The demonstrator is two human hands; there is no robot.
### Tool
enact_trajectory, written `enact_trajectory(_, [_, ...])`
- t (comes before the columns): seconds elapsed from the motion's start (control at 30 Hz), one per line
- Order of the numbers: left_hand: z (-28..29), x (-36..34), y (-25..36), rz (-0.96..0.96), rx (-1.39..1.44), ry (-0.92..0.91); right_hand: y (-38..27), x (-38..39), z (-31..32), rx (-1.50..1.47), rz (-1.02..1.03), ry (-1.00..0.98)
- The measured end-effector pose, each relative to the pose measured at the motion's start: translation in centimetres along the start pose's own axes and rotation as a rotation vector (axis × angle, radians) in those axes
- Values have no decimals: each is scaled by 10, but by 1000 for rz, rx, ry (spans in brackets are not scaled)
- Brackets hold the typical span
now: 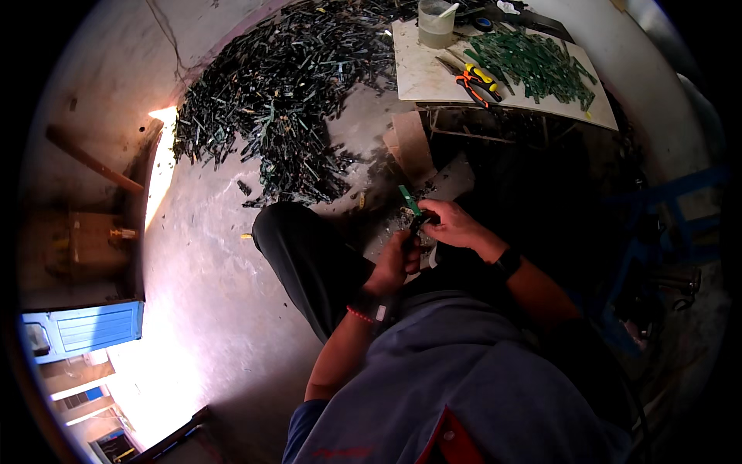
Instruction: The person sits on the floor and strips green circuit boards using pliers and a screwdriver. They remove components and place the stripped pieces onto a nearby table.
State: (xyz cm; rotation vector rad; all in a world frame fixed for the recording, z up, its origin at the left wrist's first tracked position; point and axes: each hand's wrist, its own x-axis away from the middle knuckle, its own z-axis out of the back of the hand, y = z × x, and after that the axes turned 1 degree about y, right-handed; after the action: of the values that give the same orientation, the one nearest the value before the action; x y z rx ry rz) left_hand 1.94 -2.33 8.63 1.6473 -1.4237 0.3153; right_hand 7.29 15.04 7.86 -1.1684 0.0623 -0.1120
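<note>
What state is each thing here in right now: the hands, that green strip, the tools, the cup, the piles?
left hand: closed around a dark tool
right hand: closed, pinching the green strip
green strip: held up, tilted
dark tool: gripped, meeting the strip
pliers: lying unused on the board
plastic cup: upright, stick inside
green pile: heaped on the board
dark pile: spread over the floor
</note>
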Motion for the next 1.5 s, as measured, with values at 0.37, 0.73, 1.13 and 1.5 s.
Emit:
enact_trajectory(0.37, [8,-2,2,94,100,-70,3,4,-7,161,237,58])
enact_trajectory(0.73, [4,-1,3,15,76,-195,-11,3,5,-840,-472,38])
enact_trajectory(1.13, [2,-10,2,39,28,-135,-42,29,62,-573,-167,777])
enact_trajectory(1.5, [-7,-16,-3,50,-87,-81,44,158,207,-412,-444,1191])
